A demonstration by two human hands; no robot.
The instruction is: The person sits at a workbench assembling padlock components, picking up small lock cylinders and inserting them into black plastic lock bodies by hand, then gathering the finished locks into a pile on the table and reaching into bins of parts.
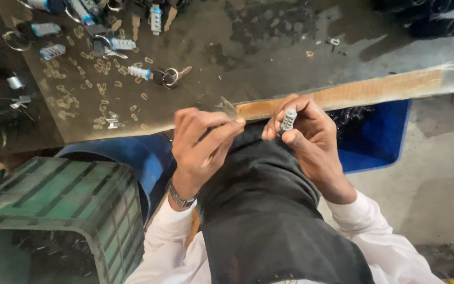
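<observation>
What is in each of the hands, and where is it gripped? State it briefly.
Right hand pinches a small silver lock cylinder by its lower body. Left hand pinches something thin; it cannot be told what.

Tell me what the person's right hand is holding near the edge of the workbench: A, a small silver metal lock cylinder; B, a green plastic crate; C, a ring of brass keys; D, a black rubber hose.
A: the right hand pinches a small silver metal lock cylinder between thumb and fingers, just below the wooden edge of the workbench.
</observation>
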